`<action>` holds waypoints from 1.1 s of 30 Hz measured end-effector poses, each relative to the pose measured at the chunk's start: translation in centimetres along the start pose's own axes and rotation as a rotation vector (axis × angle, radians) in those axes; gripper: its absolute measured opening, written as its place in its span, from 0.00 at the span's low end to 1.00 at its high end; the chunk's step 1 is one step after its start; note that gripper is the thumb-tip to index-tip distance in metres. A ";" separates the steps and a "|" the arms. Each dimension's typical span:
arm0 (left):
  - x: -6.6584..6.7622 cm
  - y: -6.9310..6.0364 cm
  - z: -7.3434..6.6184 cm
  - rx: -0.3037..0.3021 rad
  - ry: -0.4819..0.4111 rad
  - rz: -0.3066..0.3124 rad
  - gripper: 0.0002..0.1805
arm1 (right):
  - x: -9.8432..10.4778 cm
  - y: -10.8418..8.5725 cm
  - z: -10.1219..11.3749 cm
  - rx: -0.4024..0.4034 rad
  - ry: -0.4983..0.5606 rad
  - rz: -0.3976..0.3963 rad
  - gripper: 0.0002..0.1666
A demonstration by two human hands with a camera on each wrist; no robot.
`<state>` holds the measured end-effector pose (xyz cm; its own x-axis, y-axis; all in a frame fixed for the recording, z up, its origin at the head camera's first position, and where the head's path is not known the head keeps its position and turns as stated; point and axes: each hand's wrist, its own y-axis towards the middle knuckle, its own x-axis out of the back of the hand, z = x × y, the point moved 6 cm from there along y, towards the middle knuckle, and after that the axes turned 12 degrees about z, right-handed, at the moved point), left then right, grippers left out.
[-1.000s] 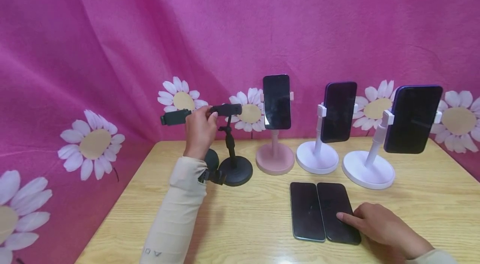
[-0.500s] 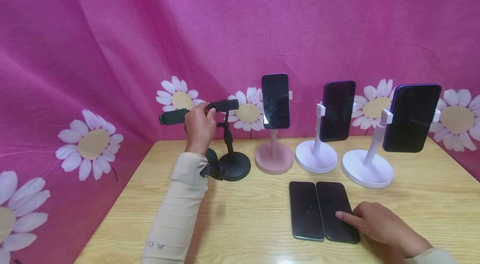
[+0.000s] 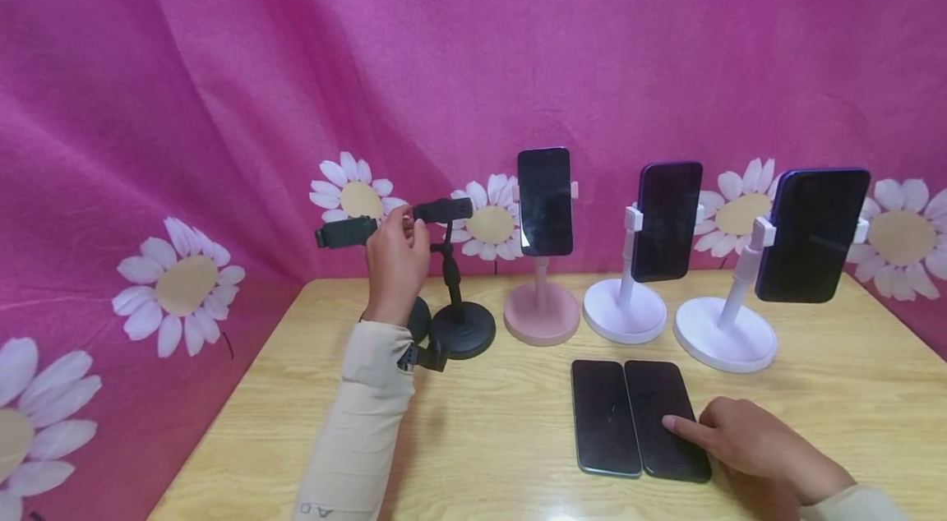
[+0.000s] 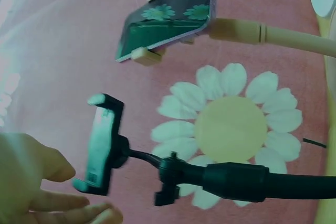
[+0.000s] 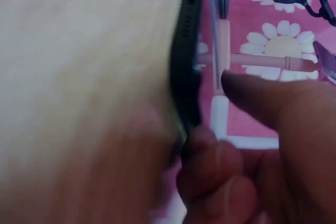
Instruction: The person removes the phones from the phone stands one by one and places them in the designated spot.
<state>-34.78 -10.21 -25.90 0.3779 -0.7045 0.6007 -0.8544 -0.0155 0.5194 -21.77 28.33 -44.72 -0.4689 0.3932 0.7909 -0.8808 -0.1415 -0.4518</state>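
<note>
My left hand (image 3: pixel 397 266) is raised beside the black clamp (image 3: pixel 444 210) of a black phone stand (image 3: pixel 462 328). In the left wrist view, the thumb and fingers are loosely spread near the lower end of this clamp (image 4: pixel 102 145), which holds no phone. Behind that hand, another dark clamp (image 3: pixel 348 232) and a partly hidden round base (image 3: pixel 419 318) show. On the table, my right hand (image 3: pixel 755 439) has its thumb over a black smartphone (image 3: pixel 661 414) and curled fingers at its edge. A second smartphone (image 3: pixel 605 418) lies flat alongside it.
Behind the flat phones, a pink stand (image 3: pixel 542 313) and two white stands (image 3: pixel 625 311) (image 3: pixel 727 334) each hold an upright phone. A pink curtain (image 3: pixel 473 53) with daisies hangs behind the wooden table (image 3: pixel 473 455).
The black clamp turned slightly while my left fingers were on it, and those fingers have since loosened from its end. My right hand and the flat smartphones have stayed put.
</note>
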 end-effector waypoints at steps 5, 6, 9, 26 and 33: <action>1.3 -2.2 -1.8 -0.110 -0.017 -0.161 0.15 | 1.9 -0.7 1.4 0.007 0.030 -0.082 0.35; 1.5 -2.6 -2.3 -0.142 -0.032 -0.190 0.13 | 2.3 -0.8 2.0 0.037 0.051 -0.110 0.33; 1.5 -3.5 -3.8 -0.246 -0.123 -0.213 0.11 | 3.6 -1.2 4.8 0.164 0.100 -0.195 0.25; -11.3 -3.9 -3.9 0.104 -0.523 0.315 0.21 | 6.8 4.0 14.4 0.378 0.508 -0.279 0.34; -13.5 -2.9 -3.7 0.286 -0.908 0.433 0.30 | 8.1 6.0 16.0 0.452 0.779 -0.305 0.47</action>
<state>-36.10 1.94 -33.28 -0.2895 -0.9562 -0.0434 -0.9501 0.2815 0.1344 -31.88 16.10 -34.40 -0.1826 0.9435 0.2766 -0.9766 -0.2066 0.0597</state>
